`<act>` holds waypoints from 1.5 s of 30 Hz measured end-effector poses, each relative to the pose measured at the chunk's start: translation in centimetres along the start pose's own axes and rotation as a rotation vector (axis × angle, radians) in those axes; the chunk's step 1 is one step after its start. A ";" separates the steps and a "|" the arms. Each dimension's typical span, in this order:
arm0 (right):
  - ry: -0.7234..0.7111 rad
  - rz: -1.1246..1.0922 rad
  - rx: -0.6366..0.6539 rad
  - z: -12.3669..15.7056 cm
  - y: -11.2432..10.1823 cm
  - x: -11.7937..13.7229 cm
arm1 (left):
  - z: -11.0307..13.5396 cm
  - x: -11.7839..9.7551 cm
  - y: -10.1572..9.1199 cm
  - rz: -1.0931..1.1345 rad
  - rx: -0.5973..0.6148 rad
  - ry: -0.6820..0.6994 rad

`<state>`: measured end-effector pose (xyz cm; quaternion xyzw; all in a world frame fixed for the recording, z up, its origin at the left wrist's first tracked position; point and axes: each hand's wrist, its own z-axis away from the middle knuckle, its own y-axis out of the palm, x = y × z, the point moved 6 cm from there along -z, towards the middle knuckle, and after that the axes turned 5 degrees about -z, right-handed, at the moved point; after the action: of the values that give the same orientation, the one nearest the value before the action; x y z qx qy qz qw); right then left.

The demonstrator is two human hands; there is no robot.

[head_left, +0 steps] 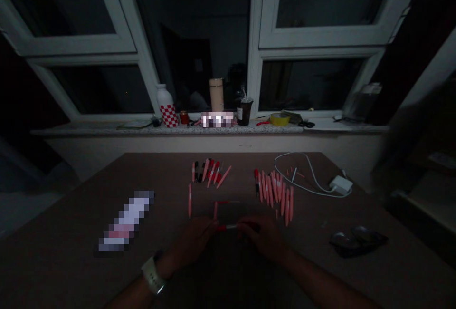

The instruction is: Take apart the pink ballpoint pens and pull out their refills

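Note:
Both my hands meet low over the brown table (71, 233). My left hand (192, 242), with a watch on its wrist, and my right hand (261, 237) are each closed on an end of a small pen part (228, 227), red at the left and pale in the middle. A pink pen barrel (215, 210) and a thin red refill (226, 202) lie just beyond my fingers. A single pink pen (190, 200) lies to the left. One group of pink and red pens (210, 171) lies further back, another row of pink pens (276, 190) to the right.
A white charger with its cable (340, 184) lies at the right back, a dark object (356, 241) at the right front, and a blurred packet (124, 223) on the left. The windowsill holds a checked bottle (166, 105), a tall cup (216, 94), a dark drink cup (244, 109) and yellow tape (280, 119).

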<state>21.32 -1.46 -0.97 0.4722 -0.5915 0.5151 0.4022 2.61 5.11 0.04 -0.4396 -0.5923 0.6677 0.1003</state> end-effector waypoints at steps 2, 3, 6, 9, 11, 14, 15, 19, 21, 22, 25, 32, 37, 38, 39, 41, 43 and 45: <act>-0.006 -0.030 -0.036 -0.1 -0.2 -0.1 | -0.1 0.0 -0.1 0.037 -0.005 -0.027; -0.002 -0.058 -0.052 -0.2 -0.3 -0.3 | -0.2 -0.1 -0.2 0.055 -0.014 -0.036; 0.023 -0.155 -0.092 -0.7 -0.6 -1.1 | -0.4 -0.7 -0.8 0.110 -0.041 -0.061; 0.058 -0.224 -0.108 -1.1 -0.7 -1.7 | -0.5 -1.1 -1.1 0.161 -0.047 -0.065; 0.081 -0.257 -0.112 -1.2 -0.8 -1.8 | -0.5 -1.2 -1.2 0.178 -0.067 -0.051; 0.091 -0.281 -0.117 -1.3 -1.0 -1.8 | -0.5 -1.1 -1.2 0.179 -0.094 -0.041; 0.087 -0.279 -0.117 -1.4 -1.0 -1.8 | -0.5 -1.1 -1.2 0.177 -0.097 -0.044; 0.099 -0.291 -0.134 -1.8 -1.0 -2.3 | -0.7 -1.7 -1.5 0.172 -0.115 -0.016; 0.116 -0.320 -0.170 -2.1 -1.1 -2.7 | -0.9 -2.2 -1.6 0.168 -0.134 0.012; 0.116 -0.330 -0.192 -2.2 -1.2 -2.7 | -0.9 -2.4 -1.7 0.165 -0.144 0.020; 0.097 -0.332 -0.240 -2.4 -1.3 -2.5 | -1.4 -2.3 -1.6 0.167 -0.186 0.002; 0.080 -0.298 -0.256 -2.1 -0.9 -1.7 | -3.4 -0.2 -1.3 0.231 -0.231 -0.149; 0.083 -0.282 -0.258 -2.4 -0.8 -2.6 | -3.1 -0.3 -1.5 0.286 -0.229 -0.005; 0.081 -0.274 -0.259 -2.4 -0.8 -2.7 | -2.9 -0.3 -1.5 0.288 -0.226 0.024; 0.082 -0.263 -0.260 -2.4 -0.9 -2.8 | -2.7 -0.4 -1.5 0.290 -0.220 0.041; 0.097 -0.235 -0.276 -2.3 -1.1 -3.0 | -2.5 -0.4 -1.3 0.302 -0.207 0.039; 0.127 -0.224 -0.293 -2.1 -1.4 -3.1 | -2.5 -0.3 -1.2 0.317 -0.209 0.019; 0.158 -0.251 -0.297 -1.9 -1.6 -3.2 | -2.6 -0.2 -1.1 0.348 -0.206 -0.004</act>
<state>23.56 0.87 -3.45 0.4358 -0.5644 0.4034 0.5735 4.15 7.11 1.32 -0.5420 -0.5727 0.6118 -0.0635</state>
